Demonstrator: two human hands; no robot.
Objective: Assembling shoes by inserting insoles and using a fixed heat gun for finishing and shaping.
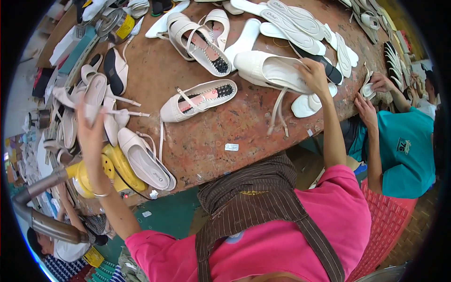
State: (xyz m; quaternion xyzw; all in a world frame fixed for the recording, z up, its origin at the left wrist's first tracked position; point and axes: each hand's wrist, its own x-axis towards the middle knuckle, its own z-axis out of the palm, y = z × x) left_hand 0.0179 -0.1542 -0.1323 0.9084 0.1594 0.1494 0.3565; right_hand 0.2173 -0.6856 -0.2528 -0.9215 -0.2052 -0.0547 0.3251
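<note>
My left hand (90, 134) is raised over the table's left edge, shut on a cream slingback shoe (95, 89) whose thin straps stick out to the right. My right hand (314, 75) reaches across the brown worktable (225, 127) and grips the heel end of a cream flat shoe (265, 69); its loose straps trail toward me. Between my hands lies another cream shoe with a pink, black-studded insole (199, 98).
Several cream shoes and white insoles (291, 21) cover the far table. A yellow machine (101, 171) and a metal duct (37, 207) sit at the left edge. A co-worker in teal (404, 155) handles a white piece at right; another person (70, 235) sits lower left.
</note>
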